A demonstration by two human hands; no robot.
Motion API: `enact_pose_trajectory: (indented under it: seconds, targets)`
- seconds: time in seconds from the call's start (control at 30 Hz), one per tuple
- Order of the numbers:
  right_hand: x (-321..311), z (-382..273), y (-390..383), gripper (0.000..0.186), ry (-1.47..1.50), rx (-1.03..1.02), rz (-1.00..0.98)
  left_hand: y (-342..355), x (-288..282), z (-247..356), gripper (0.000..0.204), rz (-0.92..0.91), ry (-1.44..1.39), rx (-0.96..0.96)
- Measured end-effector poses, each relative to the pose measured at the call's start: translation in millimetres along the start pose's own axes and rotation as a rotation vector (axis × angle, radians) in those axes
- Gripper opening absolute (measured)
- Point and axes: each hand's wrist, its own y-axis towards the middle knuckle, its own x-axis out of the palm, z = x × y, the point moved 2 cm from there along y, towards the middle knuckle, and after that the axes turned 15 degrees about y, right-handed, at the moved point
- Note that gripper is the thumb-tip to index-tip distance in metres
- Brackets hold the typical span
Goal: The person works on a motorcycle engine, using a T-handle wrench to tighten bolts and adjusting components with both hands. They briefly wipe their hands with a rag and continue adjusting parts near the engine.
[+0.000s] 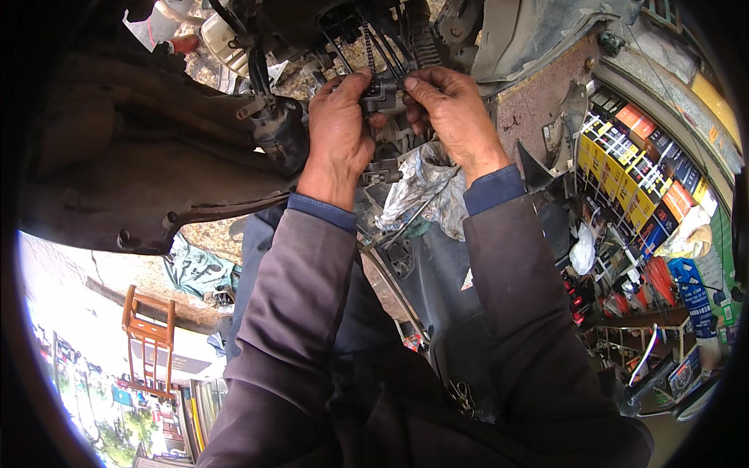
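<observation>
Both my hands are up among the bare parts of an engine at the top centre. My left hand (340,129) is closed, its thumb and a fingertip around a small grey metal engine part (381,97). Beside that part's right side, my right hand (459,113) pinches thumb and forefinger together; what lies between them is too small to make out. A dark chain (369,45) runs upward above the part, with thin metal rods (388,51) alongside it. Below the hands lies a crumpled, dirty whitish rag or plastic sheet (425,187).
A large dark body panel (148,148) fills the left, with a black cylindrical part (279,134) at its edge. Stacked yellow and black boxes (624,175) stand on the right. A wooden stool (150,335) and a green cloth (199,267) are at lower left.
</observation>
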Motion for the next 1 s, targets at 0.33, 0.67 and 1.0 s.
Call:
enact_pose_trajectory:
  seconds: [0.33, 0.67, 1.0]
  targets:
    - [7.0, -20.2, 5.9, 0.024, -0.485, -0.492, 0.002, 1.4, -1.1, -1.8, 0.011, -0.005, -0.016, 0.002]
    - [73.5, -37.6, 33.9, 0.025, -1.365, -0.445, -0.510, 8.8, -5.2, -7.1, 0.036, 0.089, -0.281, 0.071]
    - [69.4, -28.4, 39.6, 0.025, -1.185, -0.518, -0.452, 9.4, 0.0, -10.6, 0.041, 0.128, -0.250, 0.005]
